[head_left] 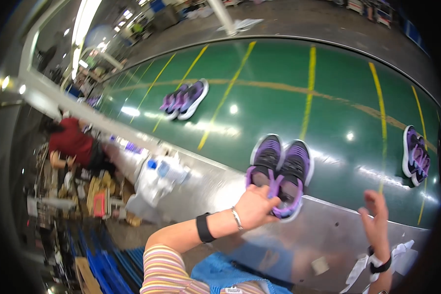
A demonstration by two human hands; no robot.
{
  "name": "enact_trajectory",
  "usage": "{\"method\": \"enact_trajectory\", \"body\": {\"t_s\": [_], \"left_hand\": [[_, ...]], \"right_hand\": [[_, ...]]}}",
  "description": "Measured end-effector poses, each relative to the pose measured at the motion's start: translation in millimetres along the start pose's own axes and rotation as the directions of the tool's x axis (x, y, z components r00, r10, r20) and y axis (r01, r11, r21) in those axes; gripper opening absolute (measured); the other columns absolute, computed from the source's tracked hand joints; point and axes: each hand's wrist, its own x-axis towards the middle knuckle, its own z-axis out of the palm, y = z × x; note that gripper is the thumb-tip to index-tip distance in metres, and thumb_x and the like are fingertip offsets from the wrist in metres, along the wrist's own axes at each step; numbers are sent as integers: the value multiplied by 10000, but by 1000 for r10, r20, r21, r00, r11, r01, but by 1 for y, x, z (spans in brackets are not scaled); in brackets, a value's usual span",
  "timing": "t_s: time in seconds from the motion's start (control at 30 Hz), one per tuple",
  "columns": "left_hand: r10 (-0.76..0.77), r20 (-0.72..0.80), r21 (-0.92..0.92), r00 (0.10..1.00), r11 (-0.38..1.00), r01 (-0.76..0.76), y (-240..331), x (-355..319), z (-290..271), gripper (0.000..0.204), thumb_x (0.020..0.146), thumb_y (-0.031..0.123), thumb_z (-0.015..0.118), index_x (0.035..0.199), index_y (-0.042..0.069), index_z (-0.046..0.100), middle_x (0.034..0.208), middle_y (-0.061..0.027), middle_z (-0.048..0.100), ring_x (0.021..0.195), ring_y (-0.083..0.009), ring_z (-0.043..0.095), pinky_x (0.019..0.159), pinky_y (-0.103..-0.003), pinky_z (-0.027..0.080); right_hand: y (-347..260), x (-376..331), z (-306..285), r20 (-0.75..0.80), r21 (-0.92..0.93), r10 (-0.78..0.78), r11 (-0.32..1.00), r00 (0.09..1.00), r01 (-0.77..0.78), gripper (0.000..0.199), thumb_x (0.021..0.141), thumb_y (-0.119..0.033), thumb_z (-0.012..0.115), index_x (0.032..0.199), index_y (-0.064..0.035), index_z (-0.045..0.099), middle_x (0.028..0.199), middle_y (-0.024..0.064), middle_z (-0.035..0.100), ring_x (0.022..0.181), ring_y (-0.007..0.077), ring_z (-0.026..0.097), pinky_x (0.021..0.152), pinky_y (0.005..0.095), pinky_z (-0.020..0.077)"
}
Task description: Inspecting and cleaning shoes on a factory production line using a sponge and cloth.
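A pair of purple and black shoes lies side by side at the near edge of a green conveyor belt, heels toward me over the metal rim. My left hand grips the heel of the left shoe of that pair. My right hand hovers to the right above the metal rim, fingers apart and holding nothing. A second pair of purple shoes rests farther along the belt to the left. A third pair lies at the belt's right edge.
A shiny metal ledge borders the belt's near side. White plastic bags and bottles sit at the ledge's left. A person in a red top works below left among boxes. Blue crates stand on the floor.
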Motion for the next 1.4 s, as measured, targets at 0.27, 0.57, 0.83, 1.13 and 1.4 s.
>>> {"method": "enact_trajectory", "body": {"t_s": [0.27,0.57,0.83,1.13,1.4], "left_hand": [[65,173,61,983,995,-76,57,-130,66,413,627,274,668,982,99,551,842,-112,500,834,-247,484,713,-339,349],[-347,-67,-703,936,682,203,8,-129,105,658,660,280,645,1162,-38,362,972,-250,494,922,-388,466,816,-415,392],[-81,410,-877,908,-307,369,-33,-145,125,386,705,-48,428,1088,-19,463,967,-74,554,835,-139,553,732,-231,445],[-78,437,-680,896,-681,273,-29,-170,136,353,753,-83,387,1094,-51,474,1046,-148,560,924,-223,578,821,-328,469],[-154,542,-746,826,-541,388,-24,-163,123,424,764,-92,366,1179,-28,418,1129,-155,522,1015,-240,537,880,-344,438]], "right_hand": [[-65,-123,164,142,307,191,925,971,-226,754,674,-60,645,1310,-78,240,1221,136,360,1090,239,414,803,337,447],[-23,-127,187,-24,269,358,902,933,-339,536,657,-41,562,1171,10,417,1036,150,535,962,218,524,844,311,402],[-34,-160,183,91,775,498,508,862,-375,353,771,-24,477,1124,-15,467,1019,72,544,916,147,525,826,274,412],[-37,-167,206,307,893,470,159,827,-422,350,814,-14,454,1164,-16,455,1061,90,548,925,173,552,826,283,441],[-32,-164,213,278,931,444,92,852,-353,309,889,-163,410,1150,-10,473,1108,106,544,954,193,558,844,292,449]]}}
